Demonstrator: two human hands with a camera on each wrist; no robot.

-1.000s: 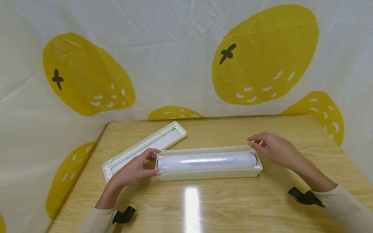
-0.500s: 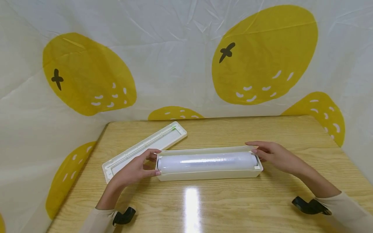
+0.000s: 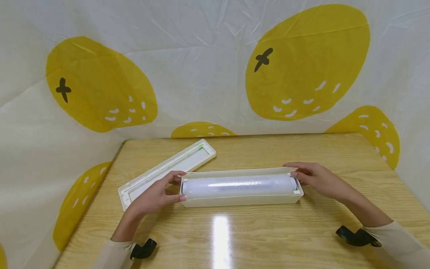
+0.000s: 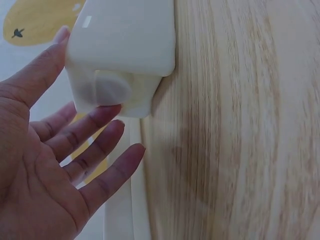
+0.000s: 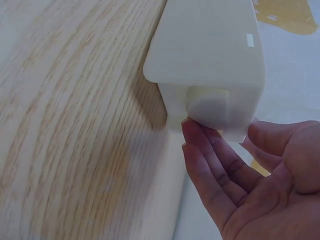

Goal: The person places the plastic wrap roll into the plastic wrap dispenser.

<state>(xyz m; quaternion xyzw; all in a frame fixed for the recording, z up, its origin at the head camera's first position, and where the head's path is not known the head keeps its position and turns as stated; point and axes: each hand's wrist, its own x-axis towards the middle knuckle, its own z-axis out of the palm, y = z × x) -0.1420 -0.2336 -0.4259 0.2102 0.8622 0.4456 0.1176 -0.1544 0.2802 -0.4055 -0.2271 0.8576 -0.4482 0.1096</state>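
A long white plastic box (image 3: 242, 200) stands on the wooden table with its top uncovered. Inside it lies a roll of cling film (image 3: 239, 185), glossy and translucent. My left hand (image 3: 156, 194) holds the box's left end, thumb at the front corner and index finger at the back corner; the left wrist view shows its other fingers spread near the end wall. At the right end, my right hand (image 3: 320, 181) grips the back corner between thumb and index finger. In the right wrist view, its other fingertips (image 5: 192, 131) lie near the rounded part of the end wall.
A white lid (image 3: 183, 164) lies slanted behind the box's left part, inner side up, with a green bit near its far end. The wooden table (image 3: 268, 239) meets a fruit-printed cloth (image 3: 201, 82) at the back and left.
My right hand has come down and left from just above the box's right corner and now grips that end. The left hand, box and lid look unchanged.
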